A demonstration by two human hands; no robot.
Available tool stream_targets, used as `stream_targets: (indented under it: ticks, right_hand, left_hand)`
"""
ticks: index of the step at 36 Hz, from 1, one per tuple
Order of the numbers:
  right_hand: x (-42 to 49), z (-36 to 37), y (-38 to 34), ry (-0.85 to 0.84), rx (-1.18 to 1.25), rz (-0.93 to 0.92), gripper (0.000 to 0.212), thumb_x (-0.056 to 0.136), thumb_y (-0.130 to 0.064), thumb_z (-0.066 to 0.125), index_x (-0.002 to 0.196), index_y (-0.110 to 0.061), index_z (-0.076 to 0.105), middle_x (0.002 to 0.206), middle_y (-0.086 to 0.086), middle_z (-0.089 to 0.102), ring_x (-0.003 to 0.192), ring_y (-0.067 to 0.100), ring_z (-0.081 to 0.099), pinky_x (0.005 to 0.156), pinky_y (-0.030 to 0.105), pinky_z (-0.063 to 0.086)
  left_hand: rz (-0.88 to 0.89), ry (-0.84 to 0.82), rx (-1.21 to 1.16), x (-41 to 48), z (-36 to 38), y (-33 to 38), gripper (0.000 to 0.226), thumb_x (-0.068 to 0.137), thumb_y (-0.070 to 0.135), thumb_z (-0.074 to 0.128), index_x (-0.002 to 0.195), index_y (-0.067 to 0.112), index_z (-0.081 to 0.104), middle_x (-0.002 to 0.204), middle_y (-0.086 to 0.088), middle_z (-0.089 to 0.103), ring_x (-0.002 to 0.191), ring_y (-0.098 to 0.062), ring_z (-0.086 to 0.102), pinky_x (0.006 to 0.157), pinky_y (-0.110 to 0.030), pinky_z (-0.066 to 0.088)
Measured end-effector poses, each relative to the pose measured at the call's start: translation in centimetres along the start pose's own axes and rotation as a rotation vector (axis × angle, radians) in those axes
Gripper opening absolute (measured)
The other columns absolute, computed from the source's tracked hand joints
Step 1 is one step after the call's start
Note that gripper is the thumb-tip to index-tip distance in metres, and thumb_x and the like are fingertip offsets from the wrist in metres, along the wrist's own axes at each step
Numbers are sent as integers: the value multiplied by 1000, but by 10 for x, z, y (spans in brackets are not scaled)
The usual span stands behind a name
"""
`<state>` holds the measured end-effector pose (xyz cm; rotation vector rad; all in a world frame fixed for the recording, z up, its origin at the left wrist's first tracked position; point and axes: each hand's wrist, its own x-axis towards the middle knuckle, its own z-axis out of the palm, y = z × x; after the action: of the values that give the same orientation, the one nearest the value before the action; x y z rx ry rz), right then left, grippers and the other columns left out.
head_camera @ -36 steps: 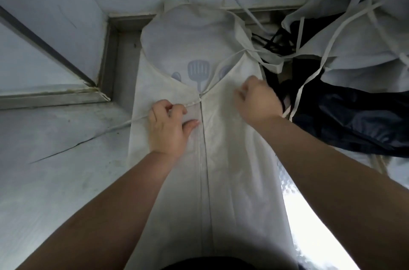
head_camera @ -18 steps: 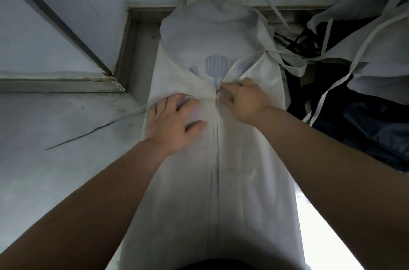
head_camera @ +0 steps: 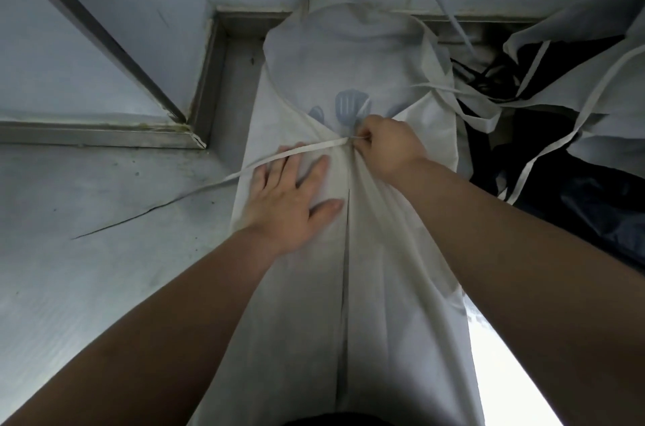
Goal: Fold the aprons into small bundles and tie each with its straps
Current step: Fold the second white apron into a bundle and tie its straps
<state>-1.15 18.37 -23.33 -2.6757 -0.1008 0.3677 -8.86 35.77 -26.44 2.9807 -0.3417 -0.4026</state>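
Under left hand (head_camera: 289, 197), white apron (head_camera: 384, 286)

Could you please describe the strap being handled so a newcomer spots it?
On the grey metal worktop lies a long white fabric apron. Below its blue spatula print a flat white strap runs left. Unlike the loose straps at right, the right hand pinches it.

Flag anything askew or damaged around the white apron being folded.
A dark crack-like line runs across the worktop left of the white apron. On the right, other aprons lie in a tangled heap, straps crossing. One strap trails off its left side.
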Motion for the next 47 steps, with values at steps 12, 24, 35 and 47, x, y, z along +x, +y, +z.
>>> stream_targets:
  ticks: [12, 24, 35, 47]
  right_hand:
    - [-59, 0, 1, -189, -20, -28, 32, 90, -32, 56, 114, -10, 62, 120, 15, 53, 111, 30, 53, 90, 32, 44]
    - [-72, 14, 9, -264, -189, -101, 73, 90, -57, 46, 148, -39, 8, 158, 0, -7, 145, 23, 0, 112, 41, 8]
    - [-119, 25, 4, -23, -234, -11, 40, 94, -38, 44, 127, -15, 47, 127, 13, 48, 115, 33, 47, 91, 37, 34]
    - [-230, 66, -35, 7, 53, 279, 38, 88, -33, 58, 116, -8, 58, 115, 14, 54, 106, 32, 53, 88, 38, 46]
  left_hand:
    - [-118, 114, -10, -19, -8, 12, 62, 88, 61, 30, 142, 32, 37, 140, -5, 36, 125, -29, 34, 100, -40, 27]
    - [-89, -152, -57, -60, 4, -1, 68, 88, 68, 19, 145, 45, -11, 154, 8, -28, 141, -19, -27, 114, -48, -14]
    - [-97, 100, 12, -57, 1, 1, 52, 93, 52, 40, 142, 33, 35, 150, -4, 25, 135, -28, 23, 107, -42, 19]
    - [22, 184, -367, -170, 27, 19, 47, 65, 42, 59, 98, 10, 68, 107, -11, 58, 102, -34, 53, 91, -33, 37]
